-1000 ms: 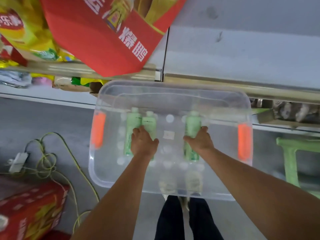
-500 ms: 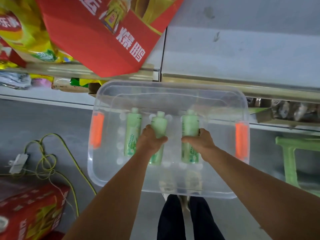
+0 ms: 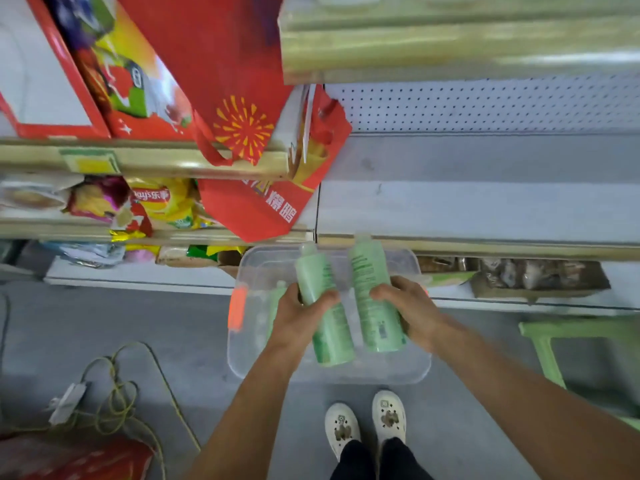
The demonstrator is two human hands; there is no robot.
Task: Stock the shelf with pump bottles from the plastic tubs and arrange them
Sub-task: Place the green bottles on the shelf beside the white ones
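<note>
Hidden parts: the middle of each bottle is covered by the fingers wrapped round it; a third bottle (image 3: 276, 306) is only dimly seen through the tub wall, just left of the left hand, and its shape is hard to make out.
Blur: the upper shelf edges and the packets on them are smeared, so their print cannot be read.
Left hand (image 3: 300, 318): curled round the left bottle (image 3: 325, 306), thumb across its front.
Right hand (image 3: 410, 311): curled round the right bottle (image 3: 372, 299), gripped from its right side.
Bottles: pale green, round-bodied, matte plastic with darker green print, narrowing to a light cap at the far end; both are held side by side, tilted away from the person, above the tub.
Tub (image 3: 408, 370): clear, soft-cornered plastic with an orange handle clip (image 3: 237, 308) left of the left hand, set on the grey floor beneath the hands.
Shelf (image 3: 485, 209): flat grey board with a pale metal front edge, beyond the hands.
Red bag (image 3: 263, 188): glossy, hung beyond the left hand.
</note>
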